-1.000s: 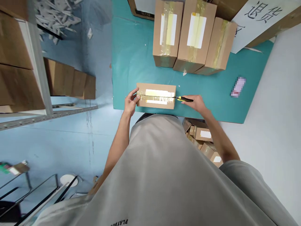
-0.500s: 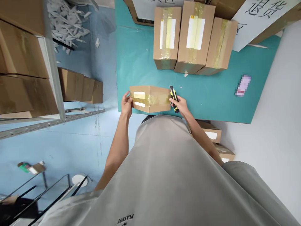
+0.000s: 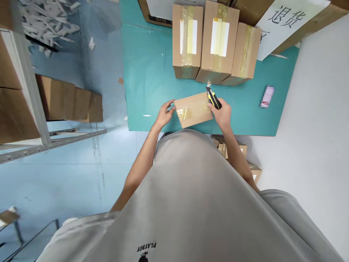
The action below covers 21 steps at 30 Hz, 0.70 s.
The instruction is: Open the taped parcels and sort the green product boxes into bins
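Observation:
A small cardboard box (image 3: 194, 110) with clear yellowish tape sits slightly tilted at the front of the green-topped table (image 3: 149, 80). At its left end, my left hand (image 3: 165, 114) touches the edge with curled fingers. My right hand (image 3: 222, 112) grips a black and yellow utility knife (image 3: 214, 98), its tip pointing away from me. The thumb of that hand also rests by the right end of the box. No label shows on the face turned up to me.
Three taped boxes (image 3: 220, 40) stand at the back of the table, beside a white sheet with handwriting (image 3: 289, 18). A blurred pinkish item (image 3: 266, 96) lies to the right. Shelving (image 3: 29, 87) and more boxes (image 3: 69, 98) are on the left; paper scraps (image 3: 49, 22) lie beyond.
The box has shifted right and been turned so a face without labels shows. Both hands have moved right with it, and the knife has risen farther from me. The view has shifted too.

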Tool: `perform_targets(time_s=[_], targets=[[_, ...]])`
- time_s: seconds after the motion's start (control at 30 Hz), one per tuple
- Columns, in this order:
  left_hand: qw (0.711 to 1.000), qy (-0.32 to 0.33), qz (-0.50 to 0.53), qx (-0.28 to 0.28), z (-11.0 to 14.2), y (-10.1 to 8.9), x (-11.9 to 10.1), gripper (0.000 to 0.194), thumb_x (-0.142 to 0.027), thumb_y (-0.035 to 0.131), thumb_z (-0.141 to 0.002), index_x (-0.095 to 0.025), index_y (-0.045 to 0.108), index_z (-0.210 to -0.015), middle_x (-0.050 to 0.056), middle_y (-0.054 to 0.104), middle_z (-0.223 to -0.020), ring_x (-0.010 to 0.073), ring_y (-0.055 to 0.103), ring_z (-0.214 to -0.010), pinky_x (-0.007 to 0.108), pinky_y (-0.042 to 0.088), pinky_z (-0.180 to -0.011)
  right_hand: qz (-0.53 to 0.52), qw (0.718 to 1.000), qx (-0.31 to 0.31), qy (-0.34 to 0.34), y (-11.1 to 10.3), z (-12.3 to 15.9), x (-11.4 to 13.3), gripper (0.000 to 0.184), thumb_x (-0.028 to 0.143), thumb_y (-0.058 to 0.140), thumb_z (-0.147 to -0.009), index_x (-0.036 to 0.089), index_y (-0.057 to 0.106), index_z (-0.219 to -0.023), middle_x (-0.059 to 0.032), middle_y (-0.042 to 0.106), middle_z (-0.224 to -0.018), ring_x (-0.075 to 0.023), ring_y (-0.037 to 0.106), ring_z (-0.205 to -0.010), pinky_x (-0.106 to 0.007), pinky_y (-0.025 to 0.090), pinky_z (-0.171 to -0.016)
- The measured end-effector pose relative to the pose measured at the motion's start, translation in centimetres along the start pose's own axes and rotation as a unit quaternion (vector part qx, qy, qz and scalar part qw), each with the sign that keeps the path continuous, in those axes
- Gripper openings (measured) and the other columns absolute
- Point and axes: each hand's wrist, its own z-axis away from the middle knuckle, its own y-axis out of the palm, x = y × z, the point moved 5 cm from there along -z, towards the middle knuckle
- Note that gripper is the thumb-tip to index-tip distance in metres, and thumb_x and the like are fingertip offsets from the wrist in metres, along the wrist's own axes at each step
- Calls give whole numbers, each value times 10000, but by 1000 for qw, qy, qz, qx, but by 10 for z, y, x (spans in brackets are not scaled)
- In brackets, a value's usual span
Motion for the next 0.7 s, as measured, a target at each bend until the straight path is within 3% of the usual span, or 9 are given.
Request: perform_targets(time_s=[0.1, 0.27, 0.37, 0.53, 0.7], targets=[[1000, -9, -7, -2, 4, -19, -28, 503, -593, 649, -1053, -237, 782, -1383, 130, 767, -1456, 317, 689, -1404, 480, 582, -1184, 57, 998, -19, -9, 1, 6, 5, 536, 657, 589, -1072, 199, 780, -1275, -116, 822, -1101, -310, 742, -1024, -413, 607, -935], [1000, 4, -13, 18, 0, -19, -62, 385, -488, 822, -936, -215, 821, -1208, 96, 818, -1301, 306, 751, -1251, 478, 628, -1104, 105, 993, -32, -50, -7, 30, 24, 687, 668, 368, -1156, 204, 625, -1593, -170, 817, -1253, -368, 768, -1165, -489, 623, -996], [1000, -9, -7, 19, -10, -20, -60, 297, -372, 848, -878, -196, 835, -1118, 88, 831, -1186, 302, 763, -1167, 493, 643, -1066, 95, 993, 27, -66, -2, 57, 48, 703, 619, 351, -1177, 219, 481, -1740, -148, 830, -1264, -356, 805, -1112, -492, 635, -998], [1000, -19, 8, 22, -24, -25, -53, 267, -322, 904, -789, -181, 859, -1011, 75, 835, -1030, 300, 773, -1036, 517, 654, -1029, 163, 965, 191, -70, 36, 99, 81, 675, 530, 415, -1181, 238, 432, -1789, -129, 852, -1308, -355, 834, -1091, -446, 642, -985], [999, -25, 34, 34, -29, -25, -50, 271, -291, 921, -757, -175, 864, -996, 67, 824, -965, 308, 772, -1015, 526, 659, -1014, 212, 951, 217, -53, 62, 107, 93, 651, 415, 367, -1181, 199, 424, -1792, -160, 803, -1451, -386, 817, -1160, -475, 629, -1007]])
